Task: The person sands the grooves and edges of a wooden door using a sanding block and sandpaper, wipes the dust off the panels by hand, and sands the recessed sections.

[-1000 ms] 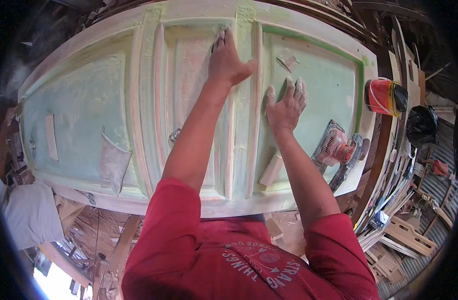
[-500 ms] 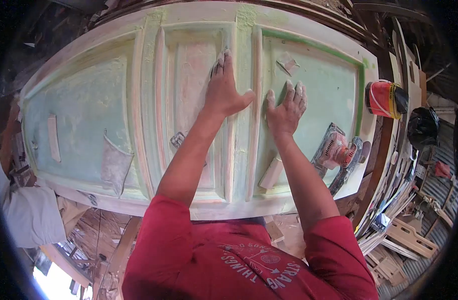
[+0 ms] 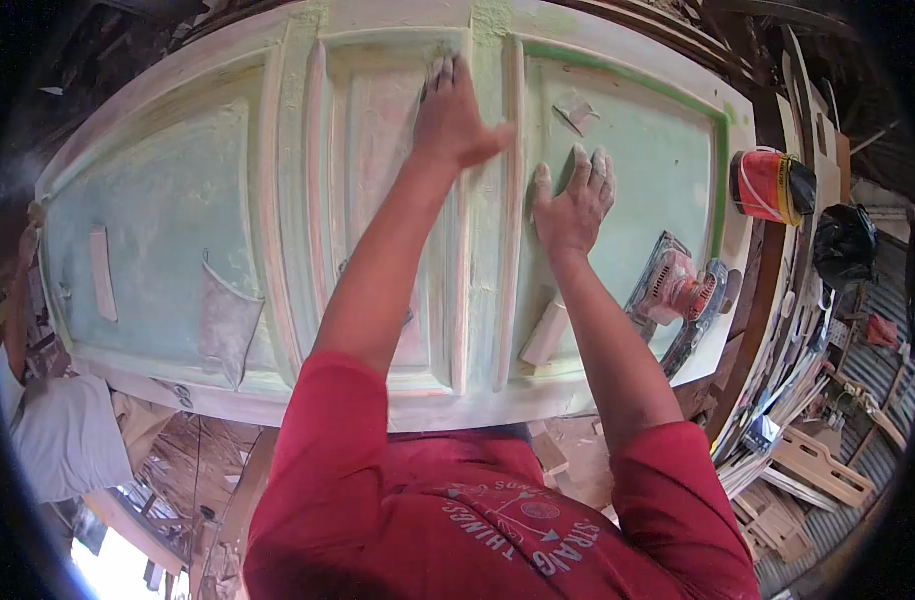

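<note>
A pale green panelled door point(image 3: 489, 200) lies flat before me. My left hand point(image 3: 452, 118) presses along the right moulding of the narrow middle panel, near its top, thumb stretched out; whatever its fingers may hold is hidden. On the right panel, my right hand point(image 3: 574, 205) rests flat with spread, dusty fingers and holds nothing. A torn scrap point(image 3: 577, 117) lies just above it. Below and to its right is a red and black sander point(image 3: 677, 290). A pale block point(image 3: 545, 334) lies by my right forearm.
On the left panel lie a narrow strip point(image 3: 102, 273) and a greyish cloth piece point(image 3: 227, 322). A red bucket point(image 3: 765, 186) and a black bag point(image 3: 844, 246) stand beyond the right end. Part of another person point(image 3: 72, 435) shows at the left edge.
My left hand slid down the moulding toward me, then back up to near the top. My right hand has stayed in place. More of the person at the left edge shows.
</note>
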Tool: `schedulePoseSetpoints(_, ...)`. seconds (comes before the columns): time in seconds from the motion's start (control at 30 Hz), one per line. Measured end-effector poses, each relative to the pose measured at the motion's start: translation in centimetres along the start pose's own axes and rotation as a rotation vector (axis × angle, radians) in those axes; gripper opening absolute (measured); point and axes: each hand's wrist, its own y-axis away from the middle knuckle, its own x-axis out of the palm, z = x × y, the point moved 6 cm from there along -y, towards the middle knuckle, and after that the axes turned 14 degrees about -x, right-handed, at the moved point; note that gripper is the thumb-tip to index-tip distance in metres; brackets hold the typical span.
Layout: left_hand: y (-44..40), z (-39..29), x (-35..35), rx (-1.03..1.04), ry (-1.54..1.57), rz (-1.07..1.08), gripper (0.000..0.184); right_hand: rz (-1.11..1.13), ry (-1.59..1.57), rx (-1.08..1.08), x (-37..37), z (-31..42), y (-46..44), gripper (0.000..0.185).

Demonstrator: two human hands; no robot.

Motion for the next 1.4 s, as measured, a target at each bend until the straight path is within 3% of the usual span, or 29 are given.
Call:
schedulePoseSetpoints(0.07, -2.4, -1.0, -0.4, -0.055, 0.028, 0.014, 0.128, -0.004, 0.0, 0.003, -0.1, 0.1, -0.3, 0.073)
schedulePoseSetpoints(0.17, 1.2, 0.3, -0.4, -0.027, -0.051, 0.116, 0.131, -0.001, 0.005, 0.017, 0.0, 0.2, 0.1, 0.072)
schedulePoseSetpoints(0.27, 4.5, 1.3, 0.2, 0.108, -0.105, 0.03, 0.131, -0.004, -0.008, 0.01, -0.2, 0.3, -0.5, 0.072)
schedulePoseSetpoints(0.47, -1.5, -0.7, -0.5, -0.041, 0.01, 0.064, 0.132, -0.016, 0.003, -0.001, -0.3, 0.1, 0.0, 0.072)
schedulePoseSetpoints(0.57, 3.3, 1.4, -0.1, 0.028, -0.016, 0.097, 0.128, -0.007, -0.007, 0.007, -0.3, 0.3, -0.2, 0.071)
schedulePoseSetpoints(0.6, 5.3, 1.2, -0.8, 0.137, 0.016, 0.024, 0.127, -0.001, -0.005, 0.013, -0.4, 0.2, -0.1, 0.071)
schedulePoseSetpoints(0.83, -2.7, -0.3, 0.2, -0.036, 0.007, 0.031, 0.131, -0.005, -0.007, 0.008, -0.4, 0.1, -0.2, 0.071)
schedulePoseSetpoints(1.0, 5.4, 1.2, -0.1, 0.099, -0.023, 0.029, 0.132, 0.0, -0.011, 0.013, -0.6, 0.4, -0.3, 0.072)
schedulePoseSetpoints(1.2, -2.4, -0.1, -0.2, -0.028, 0.03, 0.083, 0.131, -0.01, -0.008, 0.008, -0.3, 0.2, -0.2, 0.072)
schedulePoseSetpoints(1.3, 0.1, 0.4, -0.5, -0.061, 0.035, 0.124, 0.131, -0.011, -0.004, 0.002, -0.2, 0.1, -0.1, 0.073)
schedulePoseSetpoints(1.4, 7.5, 1.0, -0.7, 0.131, -0.006, -0.058, 0.124, -0.006, -0.001, 0.007, -0.4, 0.3, -0.2, 0.073)
